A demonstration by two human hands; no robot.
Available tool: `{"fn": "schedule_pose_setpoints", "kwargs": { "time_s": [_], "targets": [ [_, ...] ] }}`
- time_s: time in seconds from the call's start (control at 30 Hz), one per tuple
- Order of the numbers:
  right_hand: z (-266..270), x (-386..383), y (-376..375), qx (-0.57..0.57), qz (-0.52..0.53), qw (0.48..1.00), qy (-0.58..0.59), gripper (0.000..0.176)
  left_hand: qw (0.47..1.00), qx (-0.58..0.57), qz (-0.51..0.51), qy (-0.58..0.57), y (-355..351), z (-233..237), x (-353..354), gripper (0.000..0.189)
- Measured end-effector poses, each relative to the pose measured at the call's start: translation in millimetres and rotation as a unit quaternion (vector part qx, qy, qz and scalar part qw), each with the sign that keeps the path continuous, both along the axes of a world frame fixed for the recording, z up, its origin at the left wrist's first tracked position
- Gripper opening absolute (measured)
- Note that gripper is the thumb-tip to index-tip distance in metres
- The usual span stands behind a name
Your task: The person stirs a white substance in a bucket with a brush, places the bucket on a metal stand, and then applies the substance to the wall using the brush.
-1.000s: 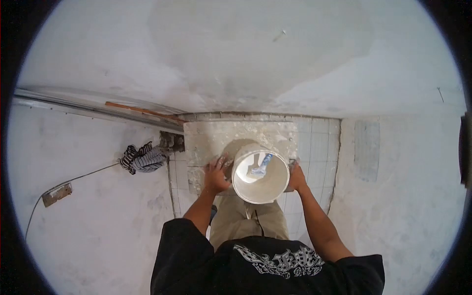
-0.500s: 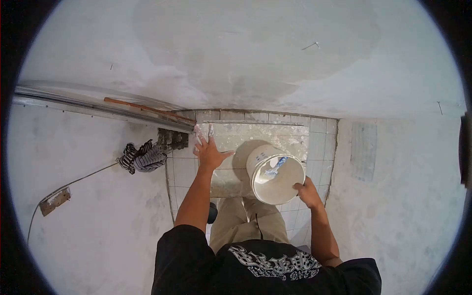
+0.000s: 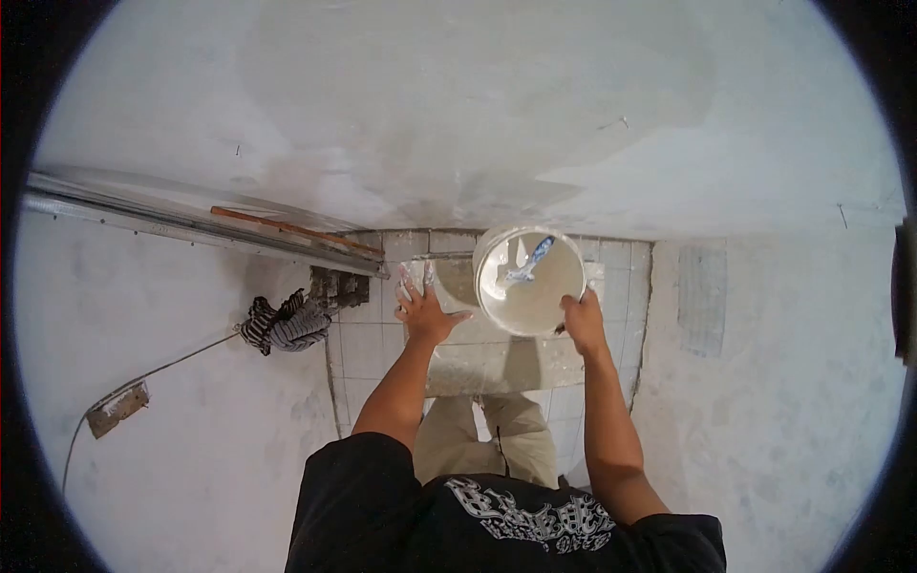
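Note:
A white plastic bucket (image 3: 492,291) is tipped so its mouth faces me, above the far part of a paint-spattered board (image 3: 468,368). My right hand (image 3: 586,323) is closed on the bucket's near right rim. Inside lies a small tool with a blue patterned handle (image 3: 542,251) and a whitish, coated head; pale wet material covers the inner wall around it. To the left, my left hand (image 3: 428,313) is spread wide over the board, palm down, holding nothing. White smears coat its fingertips.
A wall (image 3: 458,115) with a damp-looking patch rises ahead. Along the left run metal rails (image 3: 191,229) and an orange strip (image 3: 296,232). A striped cloth (image 3: 291,325) hangs by a cable (image 3: 158,371) on the left wall. Pale tiles (image 3: 358,349) surround the board.
The bucket has moved away from me toward the far wall with my right hand on its rim, and its mouth now faces me more. My left hand stays spread, slightly right and lower in view.

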State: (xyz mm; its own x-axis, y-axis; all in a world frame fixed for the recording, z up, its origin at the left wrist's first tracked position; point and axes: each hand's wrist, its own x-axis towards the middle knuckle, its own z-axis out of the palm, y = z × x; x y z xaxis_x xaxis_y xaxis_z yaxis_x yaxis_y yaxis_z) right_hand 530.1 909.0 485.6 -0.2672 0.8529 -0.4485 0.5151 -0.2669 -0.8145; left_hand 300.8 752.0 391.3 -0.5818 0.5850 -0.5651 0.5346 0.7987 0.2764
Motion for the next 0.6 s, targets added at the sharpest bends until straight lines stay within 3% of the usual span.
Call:
{"fn": "schedule_pose_setpoints", "kwargs": {
  "time_s": [0.17, 0.6],
  "targets": [
    [3, -4, 5, -0.069, -0.079, 0.994, -0.022, 0.032, 1.000, 0.002, -0.001, -0.003, -2, 1, -1, 0.138],
    [12, -7, 13, -0.064, -0.044, 0.997, -0.017, 0.032, 1.000, 0.003, -0.005, -0.001, -3, 16, -4, 0.139]
  ]
}}
